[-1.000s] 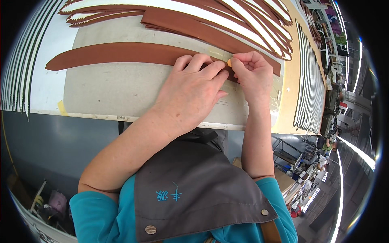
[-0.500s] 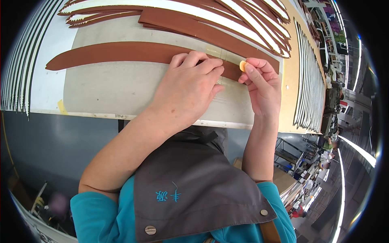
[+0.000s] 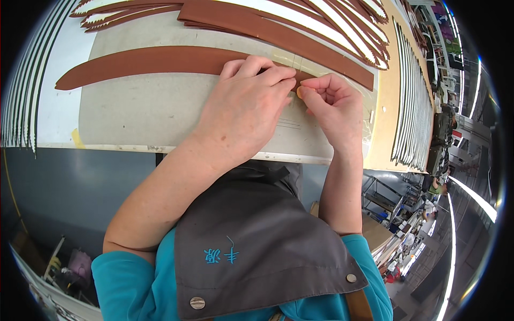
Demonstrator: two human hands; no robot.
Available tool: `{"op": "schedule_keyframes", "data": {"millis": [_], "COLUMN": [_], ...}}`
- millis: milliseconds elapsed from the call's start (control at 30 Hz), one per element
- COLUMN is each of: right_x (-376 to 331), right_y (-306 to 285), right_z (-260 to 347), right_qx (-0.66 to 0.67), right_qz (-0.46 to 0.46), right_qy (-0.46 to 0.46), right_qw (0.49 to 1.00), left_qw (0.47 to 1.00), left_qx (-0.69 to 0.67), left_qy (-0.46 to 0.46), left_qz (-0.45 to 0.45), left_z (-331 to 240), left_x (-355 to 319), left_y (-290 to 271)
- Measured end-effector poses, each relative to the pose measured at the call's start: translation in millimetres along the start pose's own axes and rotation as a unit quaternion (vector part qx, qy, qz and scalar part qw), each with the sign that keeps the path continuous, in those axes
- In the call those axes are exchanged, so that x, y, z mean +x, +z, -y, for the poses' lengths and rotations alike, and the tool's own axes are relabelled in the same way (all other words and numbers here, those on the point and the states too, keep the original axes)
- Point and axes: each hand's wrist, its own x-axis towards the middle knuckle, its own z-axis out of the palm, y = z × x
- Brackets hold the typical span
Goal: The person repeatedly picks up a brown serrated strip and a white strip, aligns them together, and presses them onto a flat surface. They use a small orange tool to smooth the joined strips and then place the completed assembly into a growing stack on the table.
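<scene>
A long curved brown leather strip [image 3: 144, 61] lies across a grey cardboard sheet [image 3: 139, 115] on the workbench. My left hand [image 3: 243, 107] lies flat, fingers pressing down on the strip's right part. My right hand [image 3: 332, 104] is curled just to the right of it, thumb and forefinger pinching a small yellow piece [image 3: 299, 92] at the strip's edge. What the small piece is cannot be made out. The strip's right end is hidden under my hands.
More brown leather strips [image 3: 278, 29] and white curved pieces are fanned out along the far edge. Rows of thin dark-edged strips lie at the left [image 3: 19, 91] and right [image 3: 412, 107] of the bench. The bench front edge [image 3: 107, 147] runs below the cardboard.
My right hand lifted away to the right with the yellow piece half a second ago, and has now come back to the left against the strip beside my left fingertips. The left hand stayed in place.
</scene>
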Motion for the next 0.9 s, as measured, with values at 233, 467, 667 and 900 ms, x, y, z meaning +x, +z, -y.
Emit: {"op": "schedule_keyframes", "data": {"millis": [233,467,667,900], "right_x": [0.8,2.2,3.2,2.3], "right_y": [0.8,-0.6,0.0,-39.8], "right_z": [1.1,1.2,1.9,-16.8], "right_qx": [-0.023,-0.018,-0.032,0.087], "right_qz": [0.004,0.014,0.009,-0.033], "right_qy": [0.009,0.008,0.008,0.000], "right_qw": [1.000,1.000,0.999,0.996], "left_qw": [1.000,1.000,1.000,1.000], "left_qx": [0.001,0.003,0.006,0.011], "left_qy": [-0.001,-0.001,0.001,-0.001], "left_qz": [0.001,0.001,-0.002,0.009], "left_z": [-0.8,-1.2,-0.4,1.6], "left_x": [0.2,0.6,0.9,0.1], "left_y": [-0.7,-1.4,-0.1,0.5]}}
